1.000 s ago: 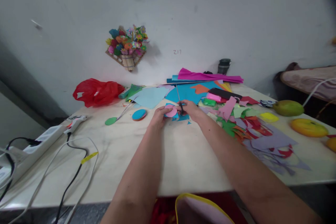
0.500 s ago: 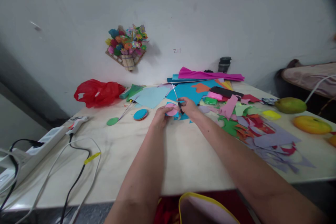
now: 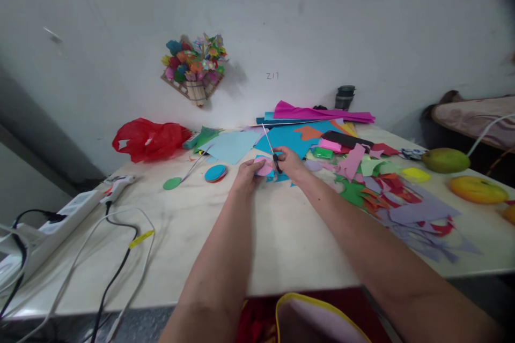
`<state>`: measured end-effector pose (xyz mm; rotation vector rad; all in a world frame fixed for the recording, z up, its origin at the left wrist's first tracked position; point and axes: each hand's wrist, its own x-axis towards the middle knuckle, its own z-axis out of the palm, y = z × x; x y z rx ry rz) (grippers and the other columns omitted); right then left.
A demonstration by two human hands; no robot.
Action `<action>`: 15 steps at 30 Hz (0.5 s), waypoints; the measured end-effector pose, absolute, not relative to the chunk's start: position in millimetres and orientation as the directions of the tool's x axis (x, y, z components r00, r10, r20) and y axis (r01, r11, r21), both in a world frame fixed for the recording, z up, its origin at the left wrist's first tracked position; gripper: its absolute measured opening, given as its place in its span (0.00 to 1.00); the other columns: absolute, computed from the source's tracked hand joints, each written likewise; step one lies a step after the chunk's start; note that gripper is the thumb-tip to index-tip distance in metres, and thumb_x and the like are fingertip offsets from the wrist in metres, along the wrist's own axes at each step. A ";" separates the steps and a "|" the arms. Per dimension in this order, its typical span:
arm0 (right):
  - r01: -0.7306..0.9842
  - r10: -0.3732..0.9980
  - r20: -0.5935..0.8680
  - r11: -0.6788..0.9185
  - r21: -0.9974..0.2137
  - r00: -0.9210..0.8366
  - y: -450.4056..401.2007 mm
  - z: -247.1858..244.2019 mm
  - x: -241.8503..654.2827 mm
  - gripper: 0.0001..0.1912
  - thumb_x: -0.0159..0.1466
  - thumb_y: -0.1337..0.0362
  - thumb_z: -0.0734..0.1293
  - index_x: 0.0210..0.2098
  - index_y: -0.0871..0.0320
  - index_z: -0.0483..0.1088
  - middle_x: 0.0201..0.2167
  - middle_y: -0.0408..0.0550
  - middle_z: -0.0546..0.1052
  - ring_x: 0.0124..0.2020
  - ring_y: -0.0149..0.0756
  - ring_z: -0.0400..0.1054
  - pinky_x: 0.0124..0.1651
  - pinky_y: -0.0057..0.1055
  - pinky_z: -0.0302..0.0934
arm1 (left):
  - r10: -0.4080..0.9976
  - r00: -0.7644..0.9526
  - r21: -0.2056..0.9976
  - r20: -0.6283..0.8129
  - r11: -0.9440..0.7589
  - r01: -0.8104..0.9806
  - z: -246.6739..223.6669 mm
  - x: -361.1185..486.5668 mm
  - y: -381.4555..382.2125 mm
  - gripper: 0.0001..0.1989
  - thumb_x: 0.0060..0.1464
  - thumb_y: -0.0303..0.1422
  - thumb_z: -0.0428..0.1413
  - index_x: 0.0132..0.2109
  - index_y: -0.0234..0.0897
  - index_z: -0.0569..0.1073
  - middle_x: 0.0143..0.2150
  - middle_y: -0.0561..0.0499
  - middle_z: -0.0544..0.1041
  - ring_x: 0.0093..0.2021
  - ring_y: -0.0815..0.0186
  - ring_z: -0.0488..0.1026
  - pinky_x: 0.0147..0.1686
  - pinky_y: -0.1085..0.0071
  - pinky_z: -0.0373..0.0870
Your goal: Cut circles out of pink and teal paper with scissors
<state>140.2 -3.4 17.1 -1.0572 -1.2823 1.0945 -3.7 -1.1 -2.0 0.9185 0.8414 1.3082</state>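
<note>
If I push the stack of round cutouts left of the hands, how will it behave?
The stack would probably slide apart, since its edges look uneven. It seems light, being thin pieces, and should hardly tip, lying flat.

Craft rm: 1 tbl (image 3: 177,236) w/ paper scraps (image 3: 418,211)

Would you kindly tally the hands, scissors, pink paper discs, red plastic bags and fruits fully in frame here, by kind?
Hands: 2 (left hand, right hand)
Scissors: 1
Pink paper disc: 1
Red plastic bag: 1
Fruits fully in frame: 2 (green fruit, yellow-orange fruit)
Total: 7
</note>
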 end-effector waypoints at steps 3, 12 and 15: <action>-0.023 0.986 0.170 0.169 -0.985 0.001 -2.5 16.4 140.4 0.20 0.47 0.74 0.73 0.39 0.57 0.70 0.19 0.36 0.72 0.20 0.29 0.67 0.24 0.24 0.61 | 0.996 0.072 0.925 0.046 -0.015 -0.381 -4.7 -3.6 -0.3 0.16 0.33 0.36 0.69 0.28 0.30 0.76 0.24 0.46 0.76 0.23 0.68 0.70 0.26 0.71 0.66; -0.026 0.995 0.085 0.084 -0.996 -0.043 0.7 16.8 153.1 0.16 0.50 0.71 0.75 0.37 0.60 0.70 0.18 0.40 0.74 0.15 0.26 0.64 0.15 0.21 0.47 | 0.995 0.034 0.933 0.093 -0.076 -0.353 -6.1 -6.5 1.1 0.23 0.30 0.43 0.71 0.30 0.30 0.77 0.26 0.46 0.77 0.26 0.65 0.72 0.28 0.69 0.70; -0.007 0.995 0.083 0.083 -0.997 -0.051 3.3 14.1 156.0 0.16 0.51 0.67 0.76 0.37 0.60 0.71 0.19 0.41 0.75 0.15 0.26 0.65 0.15 0.21 0.47 | 0.996 0.045 0.938 0.071 -0.051 -0.344 -6.7 -6.5 1.6 0.23 0.30 0.42 0.71 0.31 0.30 0.77 0.26 0.46 0.77 0.25 0.65 0.72 0.27 0.68 0.70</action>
